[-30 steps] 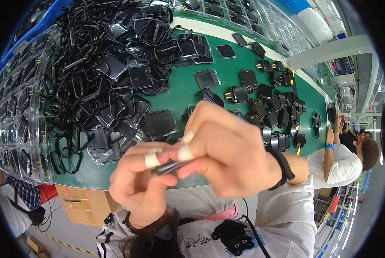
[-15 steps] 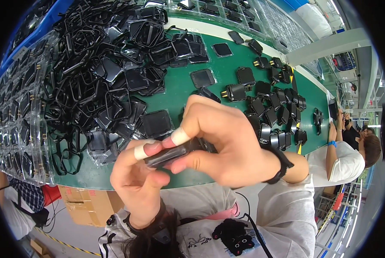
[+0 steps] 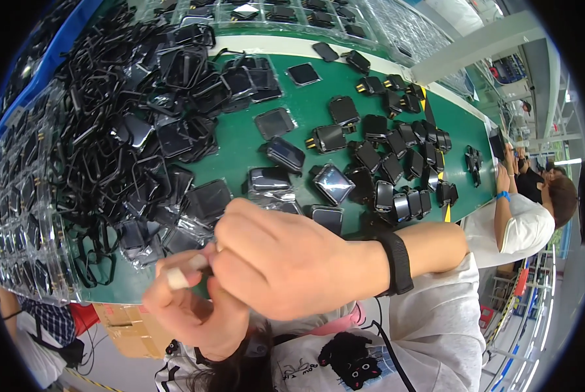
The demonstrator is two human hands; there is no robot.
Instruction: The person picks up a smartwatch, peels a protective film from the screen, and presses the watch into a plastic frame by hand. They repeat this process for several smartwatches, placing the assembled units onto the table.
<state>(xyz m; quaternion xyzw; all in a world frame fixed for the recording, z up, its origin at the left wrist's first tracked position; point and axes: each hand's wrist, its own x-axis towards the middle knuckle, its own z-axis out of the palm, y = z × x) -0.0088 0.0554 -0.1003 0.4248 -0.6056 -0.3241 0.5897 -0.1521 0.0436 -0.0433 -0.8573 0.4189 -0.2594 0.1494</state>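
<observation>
My right hand point(image 3: 292, 264) is closed, its back turned up and a black band round the wrist. Beside it and touching it is my left hand point(image 3: 191, 304), with fingers bent together and pale tape on two fingertips. Whatever they grip is hidden behind my right fingers and knuckles. Just beyond the hands lie glossy black watch-like cases, one with a shiny square face point(image 3: 333, 183) and another dark one point(image 3: 284, 154) farther off. To the left of those, a flat black square panel point(image 3: 209, 200) rests in clear film.
A tangled heap of black frames point(image 3: 103, 150) covers the left of the green table point(image 3: 240, 153). Several black cases with gold pins point(image 3: 328, 138) cluster on the right. Clear trays point(image 3: 28, 202) stand at the left edge and along the back. A person in a white top point(image 3: 518, 225) sits at far right.
My right hand has turned over and moved left, covering the dark case that showed between both hands' fingers. My left hand has shifted lower and left. The whole view has swung slightly.
</observation>
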